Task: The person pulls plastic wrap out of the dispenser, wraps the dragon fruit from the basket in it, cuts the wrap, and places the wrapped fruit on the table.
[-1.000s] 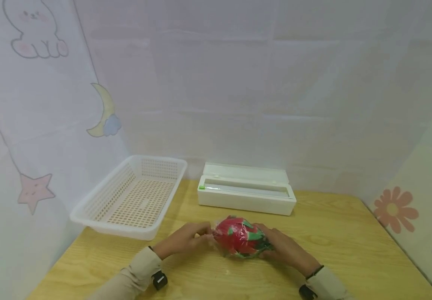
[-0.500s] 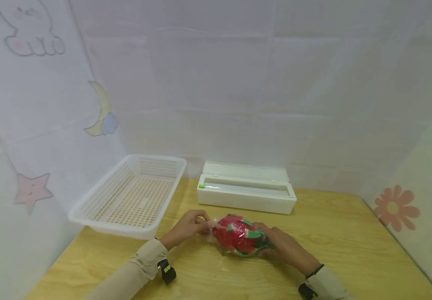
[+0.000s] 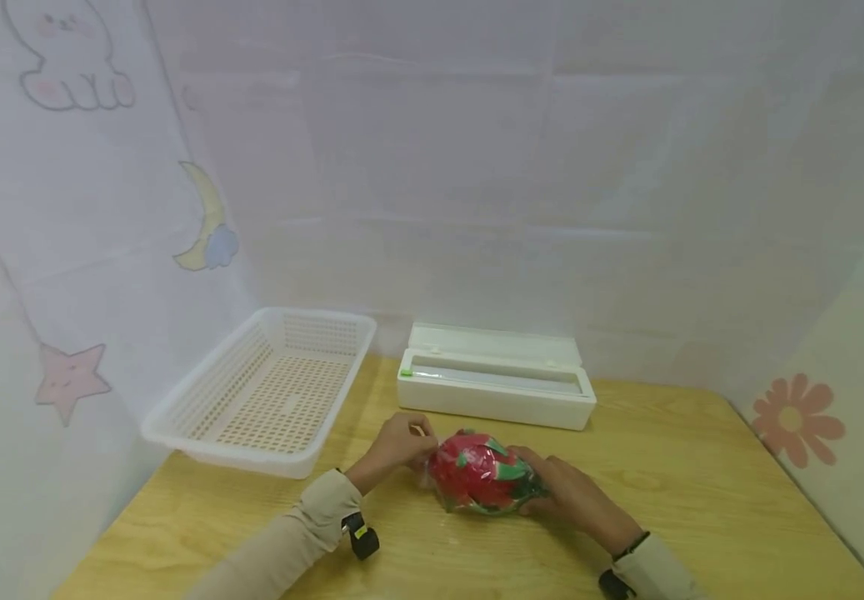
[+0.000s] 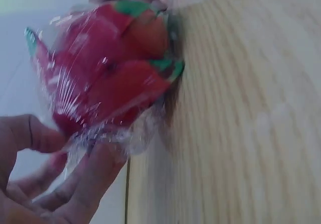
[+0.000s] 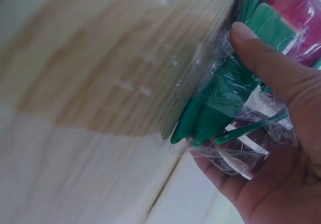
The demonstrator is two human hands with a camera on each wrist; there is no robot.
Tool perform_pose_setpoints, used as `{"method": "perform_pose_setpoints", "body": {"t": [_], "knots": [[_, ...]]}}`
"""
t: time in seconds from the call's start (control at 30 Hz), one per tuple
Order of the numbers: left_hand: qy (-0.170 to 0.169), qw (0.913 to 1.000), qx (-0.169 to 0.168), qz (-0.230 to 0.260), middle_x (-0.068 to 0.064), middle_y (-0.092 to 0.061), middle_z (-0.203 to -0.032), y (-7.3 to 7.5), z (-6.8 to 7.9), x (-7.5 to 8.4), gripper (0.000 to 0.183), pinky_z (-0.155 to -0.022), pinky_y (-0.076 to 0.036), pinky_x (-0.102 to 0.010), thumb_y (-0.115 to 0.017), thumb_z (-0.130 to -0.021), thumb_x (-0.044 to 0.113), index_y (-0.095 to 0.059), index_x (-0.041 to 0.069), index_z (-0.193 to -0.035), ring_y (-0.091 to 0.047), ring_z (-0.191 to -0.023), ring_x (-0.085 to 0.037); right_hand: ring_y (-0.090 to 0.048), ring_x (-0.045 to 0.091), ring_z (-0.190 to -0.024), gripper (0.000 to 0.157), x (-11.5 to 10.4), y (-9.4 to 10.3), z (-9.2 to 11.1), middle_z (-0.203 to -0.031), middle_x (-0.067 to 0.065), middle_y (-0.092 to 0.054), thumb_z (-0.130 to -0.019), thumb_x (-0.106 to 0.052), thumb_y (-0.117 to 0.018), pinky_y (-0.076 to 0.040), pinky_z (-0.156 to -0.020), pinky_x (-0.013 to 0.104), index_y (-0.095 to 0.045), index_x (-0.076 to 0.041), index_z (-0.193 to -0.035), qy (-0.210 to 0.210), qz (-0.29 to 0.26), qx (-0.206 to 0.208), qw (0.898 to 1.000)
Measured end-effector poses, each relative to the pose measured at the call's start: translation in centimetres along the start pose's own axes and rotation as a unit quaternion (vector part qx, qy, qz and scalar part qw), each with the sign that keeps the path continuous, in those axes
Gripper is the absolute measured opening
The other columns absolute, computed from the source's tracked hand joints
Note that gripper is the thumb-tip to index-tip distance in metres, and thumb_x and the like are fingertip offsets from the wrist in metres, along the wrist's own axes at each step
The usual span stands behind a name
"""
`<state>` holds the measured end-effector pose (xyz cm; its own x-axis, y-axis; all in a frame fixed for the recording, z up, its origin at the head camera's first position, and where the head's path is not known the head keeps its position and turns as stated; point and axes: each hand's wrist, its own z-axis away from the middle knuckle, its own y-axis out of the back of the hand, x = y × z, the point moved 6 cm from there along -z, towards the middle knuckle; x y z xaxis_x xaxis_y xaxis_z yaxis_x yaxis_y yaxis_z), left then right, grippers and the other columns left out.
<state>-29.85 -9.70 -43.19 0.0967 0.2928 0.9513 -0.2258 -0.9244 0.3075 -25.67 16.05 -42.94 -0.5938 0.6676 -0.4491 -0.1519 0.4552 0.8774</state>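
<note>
A red dragon fruit [image 3: 476, 473] with green scale tips lies on its side on the table, wrapped in clear cling film [image 5: 241, 103]. At its green leafy end my right hand [image 3: 576, 502] grips it, thumb on one side and fingers on the other. My left hand [image 3: 396, 448] is at the opposite, red end. In the left wrist view its thumb and fingers [image 4: 93, 184] pinch around the gathered film [image 4: 108, 136] there.
Behind the fruit stands a white cling film box [image 3: 495, 404], lid raised, a roll inside and a green slider at its left end. A white perforated plastic basket [image 3: 252, 462] sits at the back left of the wooden table [image 3: 671, 467]. Printed cloth walls surround it.
My left hand has moved up and right, closer against the fruit's red end, its wrist lifting and turning. The right hand and the fruit have stayed nearly in place.
</note>
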Motion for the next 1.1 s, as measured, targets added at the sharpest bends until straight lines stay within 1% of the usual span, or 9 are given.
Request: {"method": "perform_pose_setpoints", "body": {"t": [0.2,0.37,0.43,0.53,0.63,0.8,0.93,1.03,1.1], "knots": [[-0.019,0.9991,0.034,0.016,-0.006,-0.067,-0.073,-0.1,0.9,0.4,0.005,-0.056,-0.058,-0.035,-0.066,-0.085,0.002,-0.065,-0.002,-0.083,-0.063,-0.060,-0.017,-0.062,0.026,-0.094,0.081,0.3,0.0,0.1,-0.113,0.011,-0.067,-0.073,-0.024,-0.088,-0.053,-0.078,0.048,-0.049,-0.009,-0.142,-0.015,-0.009,0.001,1.000],[0.006,0.9978,0.048,0.045,-0.008,-0.067,-0.075,-0.2,1.3,0.3,0.027,-0.058,-0.058,-0.033,-0.057,-0.094,0.014,-0.068,-0.007,-0.081,-0.062,-0.065,-0.016,-0.063,0.027,-0.095,0.081,0.5,-0.1,0.2,-0.113,0.012,-0.067,-0.072,-0.025,-0.089,-0.053,-0.079,0.050,-0.050,-0.009,-0.142,-0.022,-0.018,-0.003,1.000],[-0.005,0.9985,0.052,0.014,-0.007,-0.064,-0.074,-0.6,1.4,0.8,0.037,-0.056,-0.055,-0.030,-0.054,-0.100,0.025,-0.065,-0.005,-0.081,-0.059,-0.064,-0.014,-0.063,0.027,-0.095,0.081,0.6,-0.1,0.2,-0.113,0.011,-0.067,-0.072,-0.025,-0.089,-0.053,-0.079,0.050,-0.050,-0.009,-0.142,-0.022,-0.018,-0.001,1.000],[-0.049,0.9947,0.057,-0.069,-0.002,-0.057,-0.072,-1.1,1.5,1.6,0.039,-0.053,-0.046,-0.025,-0.057,-0.101,0.036,-0.059,0.003,-0.081,-0.051,-0.063,-0.011,-0.063,0.029,-0.096,0.081,0.7,-0.2,0.2,-0.113,0.012,-0.067,-0.072,-0.023,-0.089,-0.053,-0.080,0.051,-0.050,-0.010,-0.142,-0.023,-0.023,0.001,0.999],[-0.085,0.9872,0.060,-0.121,0.000,-0.052,-0.070,-1.5,1.9,2.1,0.034,-0.055,-0.040,-0.024,-0.060,-0.101,0.029,-0.053,0.006,-0.078,-0.046,-0.063,-0.010,-0.064,0.030,-0.097,0.081,0.7,-0.3,0.1,-0.114,0.012,-0.067,-0.071,-0.022,-0.089,-0.053,-0.080,0.052,-0.050,-0.011,-0.142,-0.024,-0.031,-0.003,0.999],[-0.079,0.9914,0.052,-0.091,-0.002,-0.057,-0.078,-1.4,2.3,1.6,0.028,-0.061,-0.046,-0.026,-0.057,-0.102,0.018,-0.055,0.004,-0.078,-0.052,-0.071,-0.012,-0.064,0.032,-0.098,0.081,0.6,-0.5,0.0,-0.116,0.013,-0.067,-0.071,-0.023,-0.090,-0.053,-0.082,0.054,-0.051,-0.012,-0.141,-0.031,-0.039,-0.010,0.999],[-0.064,0.9936,0.067,-0.063,-0.008,-0.060,-0.088,-0.9,2.3,1.1,0.017,-0.059,-0.051,-0.026,-0.060,-0.099,0.013,-0.059,0.002,-0.087,-0.059,-0.067,-0.011,-0.063,0.031,-0.100,0.081,0.5,-0.4,-0.2,-0.117,0.013,-0.067,-0.072,-0.025,-0.089,-0.052,-0.082,0.055,-0.050,-0.012,-0.142,-0.028,-0.044,-0.011,0.999],[-0.078,0.9925,0.075,-0.058,-0.012,-0.062,-0.094,-0.8,2.2,1.1,0.012,-0.058,-0.053,-0.026,-0.063,-0.098,0.012,-0.062,0.000,-0.098,-0.061,-0.066,-0.012,-0.064,0.032,-0.100,0.080,0.3,-0.3,-0.2,-0.116,0.012,-0.067,-0.073,-0.025,-0.089,-0.053,-0.083,0.054,-0.050,-0.012,-0.142,-0.019,-0.044,-0.010,0.999],[-0.093,0.9913,0.070,-0.061,-0.013,-0.064,-0.099,-1.0,2.0,1.4,0.015,-0.063,-0.052,-0.025,-0.062,-0.100,0.014,-0.066,0.001,-0.105,-0.061,-0.074,-0.012,-0.064,0.032,-0.099,0.080,0.4,0.0,-0.2,-0.116,0.012,-0.067,-0.073,-0.025,-0.089,-0.053,-0.082,0.054,-0.050,-0.012,-0.142,-0.017,-0.036,-0.006,0.999]]}}
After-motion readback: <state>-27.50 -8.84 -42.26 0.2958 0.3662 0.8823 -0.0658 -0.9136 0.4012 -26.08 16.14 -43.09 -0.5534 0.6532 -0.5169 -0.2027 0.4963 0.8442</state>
